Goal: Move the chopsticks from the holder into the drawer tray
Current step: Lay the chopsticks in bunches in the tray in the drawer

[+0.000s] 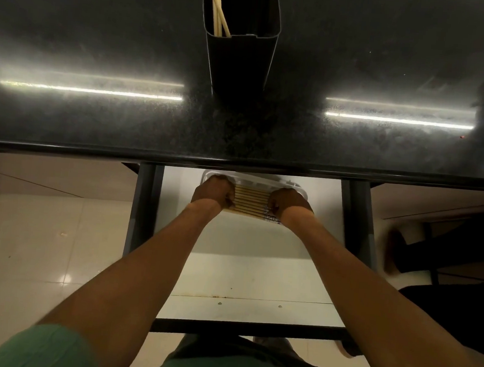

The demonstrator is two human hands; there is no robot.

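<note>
A tall black holder (239, 58) stands on the dark countertop, with a few pale chopsticks (219, 16) still leaning inside it. Below the counter edge an open white drawer (247, 241) holds a clear plastic tray (264, 180) at its back. Several wooden chopsticks (251, 201) lie side by side in a row over the tray. My left hand (213, 191) is closed on their left ends and my right hand (287, 202) is closed on their right ends. The tray's far part is hidden under the counter edge.
The glossy black countertop (95, 119) spans the upper half and reflects strip lights. The drawer's dark side rails (142, 204) and front edge (246, 328) frame the opening. Pale floor tiles (42, 240) lie left. A dark chair or stool leg (432, 250) is at right.
</note>
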